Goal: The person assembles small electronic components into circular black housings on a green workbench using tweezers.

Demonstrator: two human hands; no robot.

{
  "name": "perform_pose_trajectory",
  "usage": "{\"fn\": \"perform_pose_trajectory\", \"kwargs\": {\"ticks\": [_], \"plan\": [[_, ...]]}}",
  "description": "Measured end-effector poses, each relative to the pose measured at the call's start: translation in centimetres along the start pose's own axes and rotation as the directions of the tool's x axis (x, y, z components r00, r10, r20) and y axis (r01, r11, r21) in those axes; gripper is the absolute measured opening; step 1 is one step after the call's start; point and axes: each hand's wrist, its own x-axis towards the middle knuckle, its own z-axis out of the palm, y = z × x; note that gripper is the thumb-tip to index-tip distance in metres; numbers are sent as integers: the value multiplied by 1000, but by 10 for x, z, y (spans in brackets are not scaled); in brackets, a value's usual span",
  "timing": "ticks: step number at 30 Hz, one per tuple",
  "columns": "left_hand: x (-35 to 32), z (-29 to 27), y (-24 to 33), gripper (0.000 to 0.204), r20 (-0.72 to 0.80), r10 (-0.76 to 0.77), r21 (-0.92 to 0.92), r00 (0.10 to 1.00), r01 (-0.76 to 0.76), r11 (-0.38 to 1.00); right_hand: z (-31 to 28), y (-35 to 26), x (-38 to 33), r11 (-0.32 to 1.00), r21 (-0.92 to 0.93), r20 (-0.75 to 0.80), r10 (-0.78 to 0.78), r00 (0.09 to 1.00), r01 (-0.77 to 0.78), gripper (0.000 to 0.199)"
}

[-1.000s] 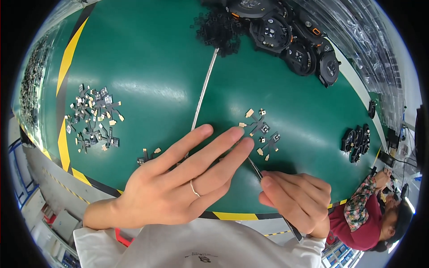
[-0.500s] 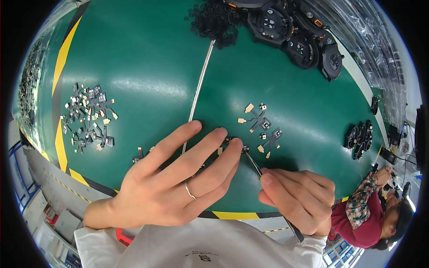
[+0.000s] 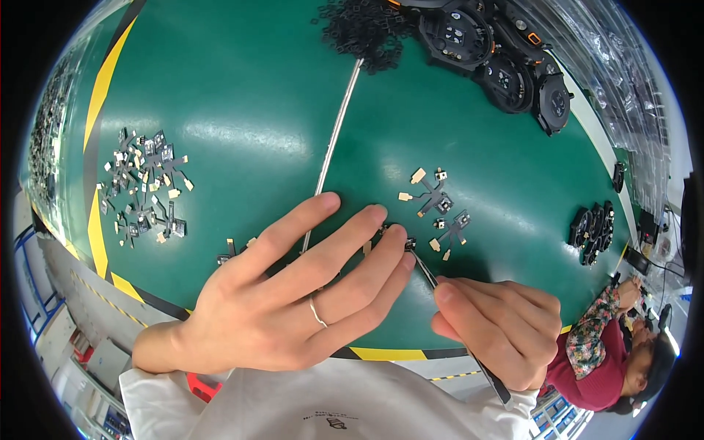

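Tweezers (image 3: 449, 308), tips toward upper left

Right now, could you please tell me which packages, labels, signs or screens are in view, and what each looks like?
Clear plastic bags: piled along the table's far right edge, shiny and see-through.
Yellow and black striped tape marking: along the green table's left and near edges.
Small dark printed emblem: on the white garment at the bottom edge.
No screens are visible.

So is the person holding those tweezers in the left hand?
No, the right hand grips the tweezers; the left hand lies spread flat on the green mat.
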Motion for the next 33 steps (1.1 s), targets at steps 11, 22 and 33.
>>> {"fn": "perform_pose_trajectory", "kwargs": {"ticks": [11, 22, 33], "plan": [[-1, 0, 0, 45, 47, 29, 51, 998, -31, 998, -3, 10, 0, 998, 63, -65, -20, 998, 24, 29], [0, 2, 2, 40, 33, 36, 79, 999, -39, 996, -6, 22, -5, 970, 235, -55, 79, 995, -64, 26], [14, -9, -6, 43, 104, 117, 58, 988, -124, 991, 7, 35, -12, 967, 256, -177, 35, 984, 12, 27]]}}
